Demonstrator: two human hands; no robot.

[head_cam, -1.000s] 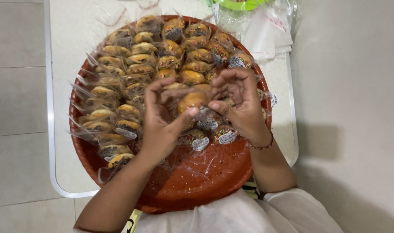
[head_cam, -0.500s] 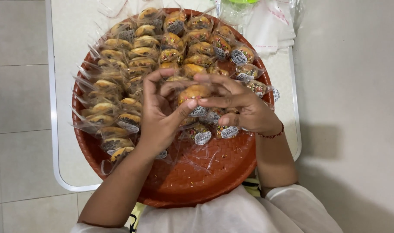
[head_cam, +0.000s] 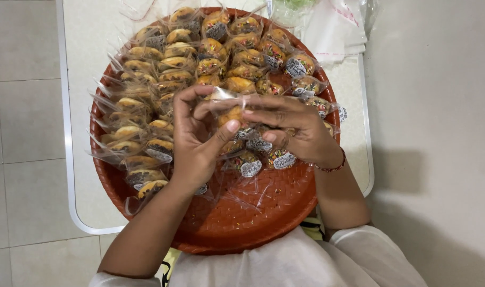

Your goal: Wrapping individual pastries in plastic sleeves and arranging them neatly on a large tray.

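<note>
Left hand (head_cam: pixel 197 141): pinching wrapped pastry (head_cam: pixel 231 114), steadying its clear bag.
Right hand (head_cam: pixel 293 130): gripping same pastry from opposite side.
Tray (head_cam: pixel 242 223): directly beneath.

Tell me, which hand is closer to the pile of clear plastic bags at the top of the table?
Right. The right hand is over the tray's right half, below the bag pile. The left hand is further left, over the middle of the tray.

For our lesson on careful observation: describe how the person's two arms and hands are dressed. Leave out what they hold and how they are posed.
Both hands are bare: the left hand and the right hand wear no gloves, and no rings can be made out. The right wrist carries a thin dark red bracelet. Both forearms are uncovered; white sleeves begin near the elbows.
</note>
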